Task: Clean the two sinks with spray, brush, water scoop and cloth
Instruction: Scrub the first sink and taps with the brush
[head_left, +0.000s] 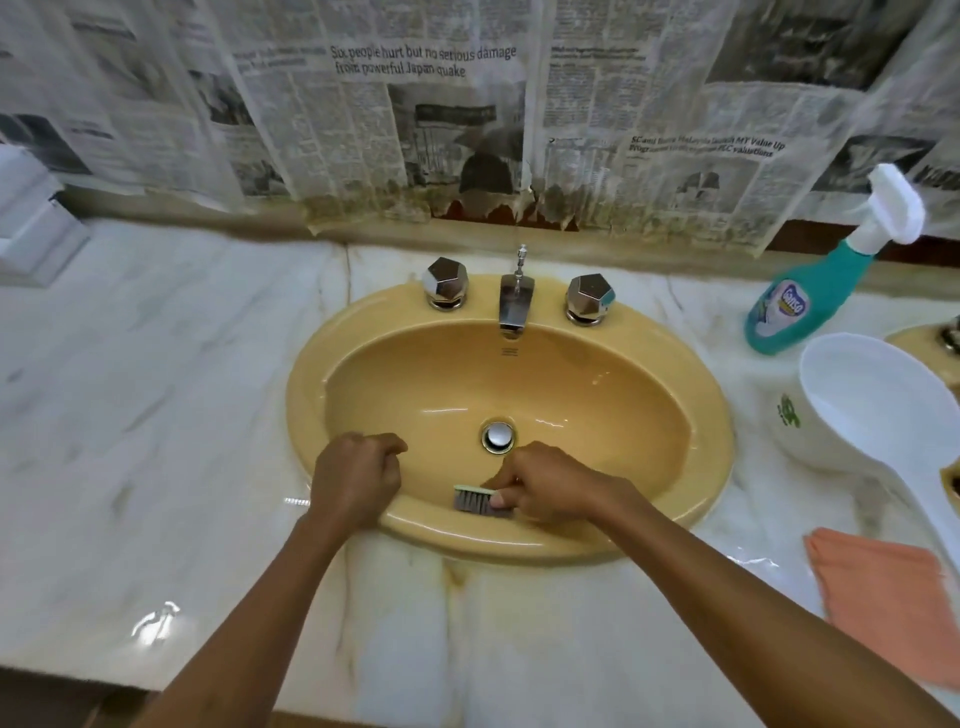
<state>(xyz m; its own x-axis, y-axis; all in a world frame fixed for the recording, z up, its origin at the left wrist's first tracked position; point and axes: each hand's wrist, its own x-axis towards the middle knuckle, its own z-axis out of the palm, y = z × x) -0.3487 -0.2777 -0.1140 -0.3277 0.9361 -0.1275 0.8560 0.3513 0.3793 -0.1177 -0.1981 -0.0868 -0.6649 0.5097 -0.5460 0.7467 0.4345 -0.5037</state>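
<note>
Two bare forearms, left hand (358, 480), right hand (550, 486), no sleeves (nothing worn at wrists or fingers)

open basin (597, 395) centre, faucet (514, 301) behind, scoop (878, 415) right

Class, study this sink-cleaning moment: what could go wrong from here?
1. The right hand scrubs with the brush at the sink's near rim, so dirty splashes may land on the counter.
2. The scoop and cloth lie close by the right elbow, which might knock them.
</note>
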